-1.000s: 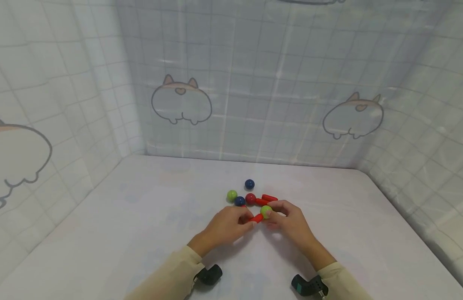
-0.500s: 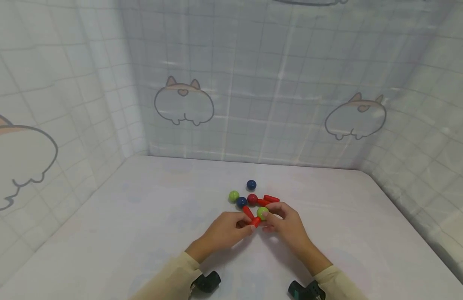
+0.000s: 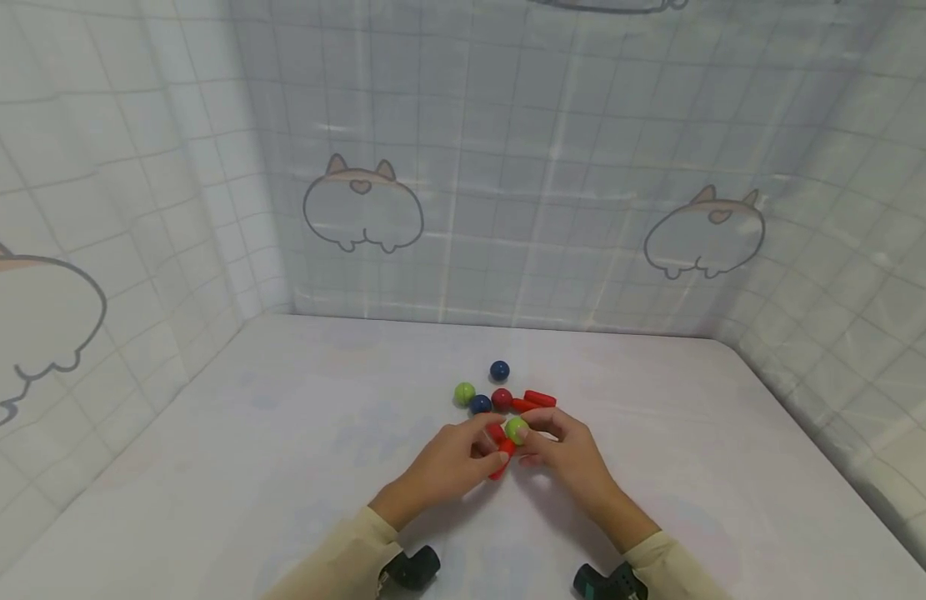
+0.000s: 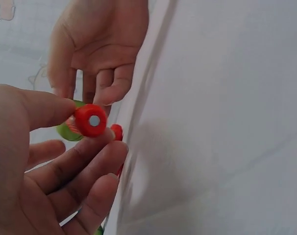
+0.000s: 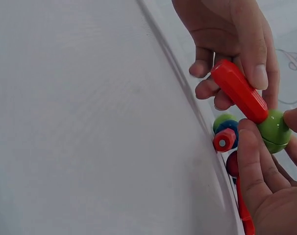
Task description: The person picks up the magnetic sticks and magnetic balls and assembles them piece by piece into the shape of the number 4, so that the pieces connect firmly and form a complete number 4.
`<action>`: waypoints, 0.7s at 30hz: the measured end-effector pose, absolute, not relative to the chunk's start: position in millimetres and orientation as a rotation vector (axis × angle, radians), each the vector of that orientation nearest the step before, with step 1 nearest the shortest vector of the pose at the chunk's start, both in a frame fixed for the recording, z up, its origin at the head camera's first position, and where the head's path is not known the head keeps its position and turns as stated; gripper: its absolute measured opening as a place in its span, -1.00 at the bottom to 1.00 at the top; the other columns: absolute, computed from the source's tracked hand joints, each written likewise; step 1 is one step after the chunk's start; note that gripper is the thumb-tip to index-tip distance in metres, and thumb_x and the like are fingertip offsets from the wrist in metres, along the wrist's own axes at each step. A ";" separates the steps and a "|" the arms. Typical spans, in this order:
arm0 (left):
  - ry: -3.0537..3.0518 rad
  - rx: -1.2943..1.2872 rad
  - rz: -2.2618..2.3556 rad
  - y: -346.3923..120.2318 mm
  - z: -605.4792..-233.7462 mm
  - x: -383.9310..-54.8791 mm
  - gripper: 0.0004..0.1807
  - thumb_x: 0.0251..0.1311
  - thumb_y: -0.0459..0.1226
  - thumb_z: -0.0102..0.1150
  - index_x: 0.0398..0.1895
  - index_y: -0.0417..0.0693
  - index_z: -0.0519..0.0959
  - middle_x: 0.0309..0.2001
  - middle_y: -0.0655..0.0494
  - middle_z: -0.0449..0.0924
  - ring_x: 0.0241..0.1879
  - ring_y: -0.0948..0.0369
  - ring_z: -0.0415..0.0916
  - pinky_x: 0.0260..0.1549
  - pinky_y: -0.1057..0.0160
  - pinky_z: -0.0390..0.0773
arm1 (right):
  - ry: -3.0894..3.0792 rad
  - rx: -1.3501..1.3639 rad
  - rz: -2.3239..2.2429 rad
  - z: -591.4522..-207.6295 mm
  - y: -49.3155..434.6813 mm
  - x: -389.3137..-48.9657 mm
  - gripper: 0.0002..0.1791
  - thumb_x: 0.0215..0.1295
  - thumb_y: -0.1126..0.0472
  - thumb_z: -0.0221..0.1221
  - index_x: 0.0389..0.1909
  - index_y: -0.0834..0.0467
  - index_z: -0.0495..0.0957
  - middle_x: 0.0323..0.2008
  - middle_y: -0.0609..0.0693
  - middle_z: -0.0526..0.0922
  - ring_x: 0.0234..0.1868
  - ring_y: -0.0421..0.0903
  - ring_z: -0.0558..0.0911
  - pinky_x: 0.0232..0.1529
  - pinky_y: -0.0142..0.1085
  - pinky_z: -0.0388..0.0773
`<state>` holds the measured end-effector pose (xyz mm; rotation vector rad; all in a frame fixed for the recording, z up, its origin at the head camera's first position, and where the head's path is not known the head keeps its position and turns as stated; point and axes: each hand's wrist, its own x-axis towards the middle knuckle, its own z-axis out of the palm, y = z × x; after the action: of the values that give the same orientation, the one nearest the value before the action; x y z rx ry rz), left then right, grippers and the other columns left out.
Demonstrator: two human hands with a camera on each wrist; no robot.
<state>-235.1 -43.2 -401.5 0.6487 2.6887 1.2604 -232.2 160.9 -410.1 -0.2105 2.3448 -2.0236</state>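
So, 1 red rod [image 5: 239, 90] in left hand [image 3: 443, 464], against green ball [image 5: 275, 128]

1. My left hand [image 3: 446, 464] pinches a red stick [image 3: 507, 448].
2. My right hand [image 3: 571, 454] holds a green ball [image 3: 517, 429] at the stick's far end.
3. Beyond, on the table [image 3: 342, 383], a red ball [image 3: 502, 399] lies between a blue ball [image 3: 480, 404] and another stick [image 3: 525, 405].

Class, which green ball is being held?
The nearer green ball, pinched by the right hand; the farther green ball rests unheld beside a blue ball.
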 end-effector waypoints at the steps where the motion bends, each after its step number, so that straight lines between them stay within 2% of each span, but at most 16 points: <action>1: 2.681 0.652 1.271 -44.2 -401.4 -234.9 -0.47 0.29 -0.15 0.30 0.33 0.11 0.47 -0.35 0.38 0.62 -0.38 0.31 0.54 -0.38 0.31 0.58 | 2.339 -0.221 -2.019 -410.2 160.7 -231.9 -0.65 0.30 0.13 0.34 0.05 0.16 0.59 0.10 0.13 0.57 -0.16 0.02 0.72 -0.17 -0.21 0.67; 13: 2.636 0.681 1.321 -53.3 -406.1 -233.9 -0.40 0.31 -0.17 0.29 0.42 0.17 0.42 -0.34 0.32 0.62 -0.38 0.27 0.55 -0.43 0.28 0.57 | 2.283 -0.340 -1.997 -408.7 158.4 -226.7 -0.58 0.34 0.15 0.31 0.18 0.18 0.59 0.12 0.16 0.55 -0.12 0.06 0.71 -0.11 -0.21 0.66; 21: 2.612 0.679 1.367 -58.3 -410.2 -234.9 -0.40 0.31 -0.19 0.26 0.41 0.31 0.42 -0.19 0.25 0.63 -0.35 0.26 0.56 -0.44 0.26 0.60 | 2.266 -0.400 -1.959 -411.5 155.0 -225.5 -0.51 0.34 0.14 0.29 0.26 0.17 0.54 0.17 0.17 0.53 -0.03 0.07 0.70 -0.07 -0.19 0.64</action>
<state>-234.9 -58.3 -410.2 0.6788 2.6116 1.3673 -225.5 155.0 -411.5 -0.3997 2.2657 -1.9586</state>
